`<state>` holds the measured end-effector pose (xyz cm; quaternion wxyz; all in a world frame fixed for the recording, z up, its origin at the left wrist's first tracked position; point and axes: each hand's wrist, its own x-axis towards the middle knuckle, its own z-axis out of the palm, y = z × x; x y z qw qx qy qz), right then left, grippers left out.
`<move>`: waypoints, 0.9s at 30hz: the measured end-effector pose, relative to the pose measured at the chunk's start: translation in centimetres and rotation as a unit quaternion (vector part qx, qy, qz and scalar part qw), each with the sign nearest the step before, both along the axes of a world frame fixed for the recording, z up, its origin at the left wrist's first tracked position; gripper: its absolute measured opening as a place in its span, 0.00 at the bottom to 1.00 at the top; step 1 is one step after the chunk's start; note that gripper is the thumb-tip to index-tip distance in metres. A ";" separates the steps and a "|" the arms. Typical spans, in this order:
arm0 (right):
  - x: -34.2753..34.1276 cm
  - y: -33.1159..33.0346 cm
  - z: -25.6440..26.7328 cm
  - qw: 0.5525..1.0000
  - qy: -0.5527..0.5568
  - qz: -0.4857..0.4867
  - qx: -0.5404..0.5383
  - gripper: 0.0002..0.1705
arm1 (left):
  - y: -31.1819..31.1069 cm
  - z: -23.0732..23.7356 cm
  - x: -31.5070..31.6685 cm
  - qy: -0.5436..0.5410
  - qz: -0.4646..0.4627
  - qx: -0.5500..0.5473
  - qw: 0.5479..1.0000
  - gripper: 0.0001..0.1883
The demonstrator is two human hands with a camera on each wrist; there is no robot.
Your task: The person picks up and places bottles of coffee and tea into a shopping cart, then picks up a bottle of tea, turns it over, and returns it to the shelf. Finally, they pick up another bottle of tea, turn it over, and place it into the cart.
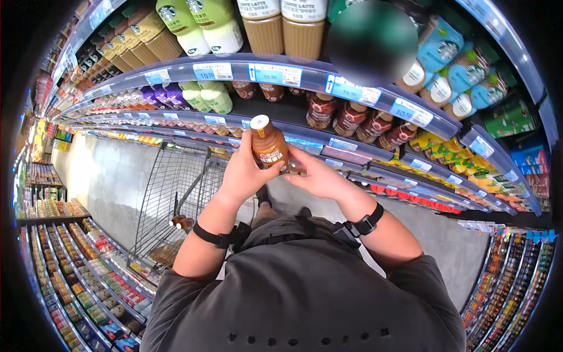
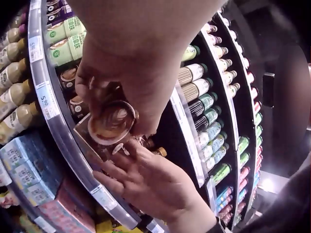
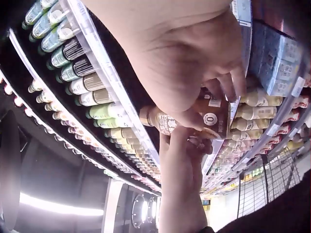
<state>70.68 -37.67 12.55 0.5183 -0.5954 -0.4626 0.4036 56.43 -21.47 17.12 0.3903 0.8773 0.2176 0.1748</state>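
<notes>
A brown bottle with a white-topped cap (image 1: 269, 146) is held up in front of the shelves, its label facing the head camera. The left hand (image 1: 248, 173) grips it around the side, thumb across the front. At the bottle's lower right, the right hand (image 1: 319, 175) holds the base with its fingers. In the right wrist view the bottle (image 3: 166, 121) lies between the right hand (image 3: 194, 73) and the left hand (image 3: 182, 160). The left wrist view shows the bottle's round base (image 2: 112, 122), the left hand (image 2: 131, 82) above and the right hand (image 2: 158, 187) below.
Shelves of bottled drinks (image 1: 358, 120) with price labels curve across the front. A wire shopping cart (image 1: 167, 193) stands at the left with small brown-capped bottles (image 1: 181, 222) inside. Grey floor (image 1: 117, 170) shows around it, and more stocked shelves (image 1: 76, 281) stand behind.
</notes>
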 end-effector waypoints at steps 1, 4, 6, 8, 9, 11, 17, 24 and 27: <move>0.2 0.7 0.2 0.999 -0.033 -0.015 -0.007 0.47 | 0.7 0.0 0.2 0.004 0.016 0.035 0.999 0.48; 0.7 2.9 1.7 0.998 -0.047 -0.035 -0.016 0.47 | 3.3 0.5 1.4 -0.012 -0.002 0.031 0.999 0.49; 1.2 4.3 2.0 0.997 -0.051 -0.052 -0.014 0.47 | 4.9 0.4 2.1 -0.028 -0.007 0.031 0.999 0.49; 1.6 5.8 1.7 0.997 -0.039 -0.060 0.013 0.47 | 6.7 0.3 3.0 -0.069 -0.027 0.041 0.996 0.48; 1.8 6.5 1.6 0.997 -0.044 -0.068 0.019 0.47 | 7.6 -0.1 3.4 -0.076 -0.032 0.027 0.996 0.47; 2.3 7.8 1.4 0.995 -0.064 -0.079 0.009 0.48 | 9.1 -0.5 4.3 -0.073 -0.035 0.048 0.996 0.47; 2.9 10.2 0.9 0.994 -0.015 -0.104 -0.021 0.49 | 12.4 -0.8 6.0 -0.040 -0.080 0.062 0.994 0.49; 2.7 11.6 -1.0 0.991 0.015 -0.122 -0.044 0.49 | 14.8 -3.2 6.8 -0.027 -0.110 0.073 0.991 0.47; 2.8 11.9 -1.6 0.991 0.020 -0.125 -0.046 0.51 | 15.4 -3.6 7.0 -0.009 -0.115 0.035 0.993 0.47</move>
